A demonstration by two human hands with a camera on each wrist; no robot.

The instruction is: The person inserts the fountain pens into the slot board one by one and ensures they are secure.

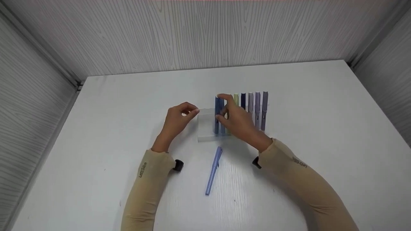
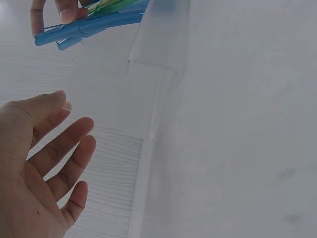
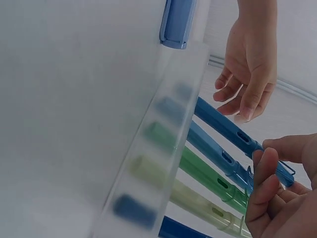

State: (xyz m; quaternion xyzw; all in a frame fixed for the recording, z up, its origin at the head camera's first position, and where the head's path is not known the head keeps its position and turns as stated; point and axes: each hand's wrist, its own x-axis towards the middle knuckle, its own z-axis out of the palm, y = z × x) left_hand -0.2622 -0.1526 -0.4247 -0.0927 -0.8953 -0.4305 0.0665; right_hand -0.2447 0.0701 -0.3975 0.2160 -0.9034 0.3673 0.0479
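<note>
My right hand (image 1: 240, 122) pinches a blue pen (image 3: 225, 126) near its cap, with thumb and fingertips around it. That pen stands at the left end of a row in a clear, frosted pen holder (image 1: 207, 138), its lower end behind the holder's front strip. Beside it are a lighter blue pen (image 3: 210, 146), a green pen (image 3: 205, 173) and a yellow-green pen (image 3: 198, 201). My left hand (image 1: 176, 119) is by the holder's left edge, fingers loosely bent and holding nothing; in the left wrist view its fingertips are apart from one another.
A light blue pen (image 1: 213, 171) lies on the white table (image 1: 96, 160) in front of the holder. Farther right in the row are a dark navy pen (image 1: 243, 99) and several purple pens (image 1: 264, 110). Wood-grain panels (image 1: 205, 35) enclose the table's back and sides.
</note>
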